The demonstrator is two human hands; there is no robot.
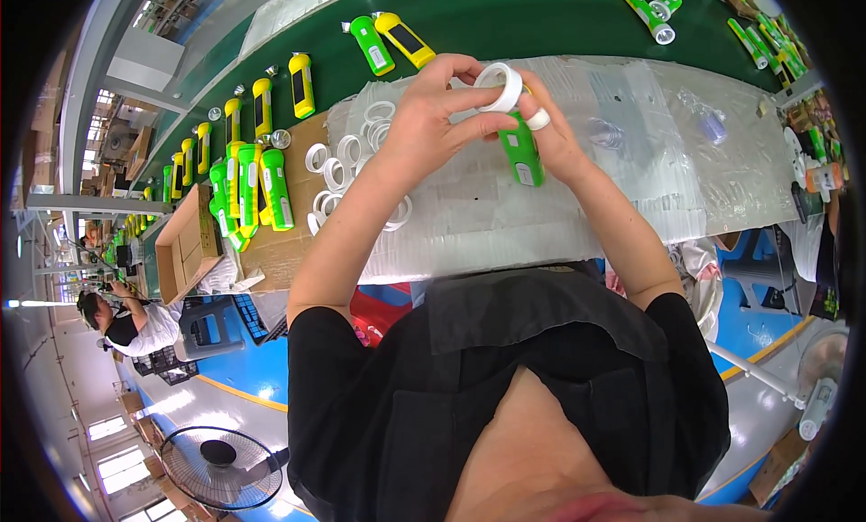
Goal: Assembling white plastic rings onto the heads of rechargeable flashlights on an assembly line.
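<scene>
My left hand (428, 116) pinches a white plastic ring (512, 91) between thumb and fingers. The ring is held at the upper end of a green flashlight (523, 157), whose head is mostly hidden by the ring and my fingers. Closed around that flashlight's upper part is my right hand (561, 141); a white band (538, 119) shows on one of its fingers. Both hands are above a plastic-covered work surface (451, 224). Several loose white rings (334, 174) lie beneath and left of my left forearm.
Green and yellow flashlights (244, 188) are piled at left beside an open cardboard box (185, 242). More stand in a row along the green belt (514, 26), with two (372, 46) just beyond my hands. Clear plastic wrap (708, 120) lies at right. A co-worker (135, 319) sits far left.
</scene>
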